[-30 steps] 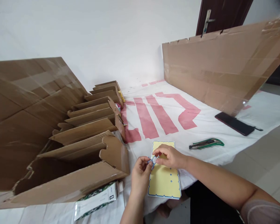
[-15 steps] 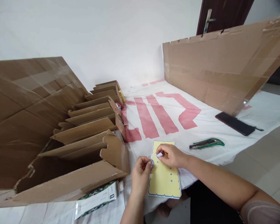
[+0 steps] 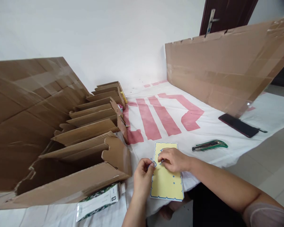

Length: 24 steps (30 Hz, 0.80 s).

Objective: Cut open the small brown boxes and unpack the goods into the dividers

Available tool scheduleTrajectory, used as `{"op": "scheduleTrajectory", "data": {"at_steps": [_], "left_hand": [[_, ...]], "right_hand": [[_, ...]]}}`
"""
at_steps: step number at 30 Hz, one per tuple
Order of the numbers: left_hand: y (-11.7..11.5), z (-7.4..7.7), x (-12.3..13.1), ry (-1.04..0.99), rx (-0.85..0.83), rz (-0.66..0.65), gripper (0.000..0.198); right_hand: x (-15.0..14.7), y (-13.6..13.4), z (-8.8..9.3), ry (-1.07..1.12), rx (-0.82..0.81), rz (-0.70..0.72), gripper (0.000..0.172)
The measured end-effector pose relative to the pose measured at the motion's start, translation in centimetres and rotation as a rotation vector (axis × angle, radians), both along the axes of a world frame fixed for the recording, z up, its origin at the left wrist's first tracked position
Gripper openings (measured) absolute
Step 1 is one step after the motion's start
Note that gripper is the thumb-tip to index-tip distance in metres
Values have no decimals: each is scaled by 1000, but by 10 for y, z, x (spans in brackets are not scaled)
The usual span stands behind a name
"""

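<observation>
A yellow card (image 3: 166, 184) with a blue scalloped border and small blue dots lies on the white cloth near the table's front edge. My left hand (image 3: 143, 177) pinches the card's left edge, fingers closed on it. My right hand (image 3: 173, 159) rests on the upper part of the card, fingertips curled and pressed down on a small white-and-blue piece (image 3: 161, 161) that is mostly hidden under them.
Slotted cardboard dividers (image 3: 92, 126) and a large cardboard sheet (image 3: 26, 104) stand at the left. A cardboard panel (image 3: 227, 66) stands at the back right. A green utility knife (image 3: 209, 145), a dark phone (image 3: 238, 125) and a green-white carton (image 3: 98, 201) lie on the cloth (image 3: 165, 116).
My right hand carried the small piece away from my left hand and lowered it onto the upper part of the card. My left hand stayed at the card's left edge.
</observation>
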<state>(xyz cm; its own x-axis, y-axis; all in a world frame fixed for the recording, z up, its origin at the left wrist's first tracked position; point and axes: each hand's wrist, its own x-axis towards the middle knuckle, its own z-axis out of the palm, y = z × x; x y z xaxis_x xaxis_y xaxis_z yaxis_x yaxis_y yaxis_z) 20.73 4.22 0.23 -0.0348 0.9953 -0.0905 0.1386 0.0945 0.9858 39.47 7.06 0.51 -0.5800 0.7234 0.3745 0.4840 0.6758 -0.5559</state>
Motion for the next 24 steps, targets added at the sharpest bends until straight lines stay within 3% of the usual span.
{"op": "scheduleTrajectory", "data": {"at_steps": [5, 9, 12, 15, 24], "left_hand": [[1, -1, -1, 0, 8, 2, 26], [1, 0, 0, -10, -2, 17, 28], [0, 0, 0, -2, -11, 13, 27], [0, -1, 0, 11, -10, -6, 24], [1, -3, -2, 6, -10, 4, 25]], "right_hand": [[1, -1, 3, 40, -164, 59, 17], [-1, 1, -3, -114, 6, 118, 15], [-2, 2, -5, -166, 102, 55, 12], [-1, 1, -5, -181, 118, 18, 9], [1, 4, -11, -184, 117, 117, 12]]}}
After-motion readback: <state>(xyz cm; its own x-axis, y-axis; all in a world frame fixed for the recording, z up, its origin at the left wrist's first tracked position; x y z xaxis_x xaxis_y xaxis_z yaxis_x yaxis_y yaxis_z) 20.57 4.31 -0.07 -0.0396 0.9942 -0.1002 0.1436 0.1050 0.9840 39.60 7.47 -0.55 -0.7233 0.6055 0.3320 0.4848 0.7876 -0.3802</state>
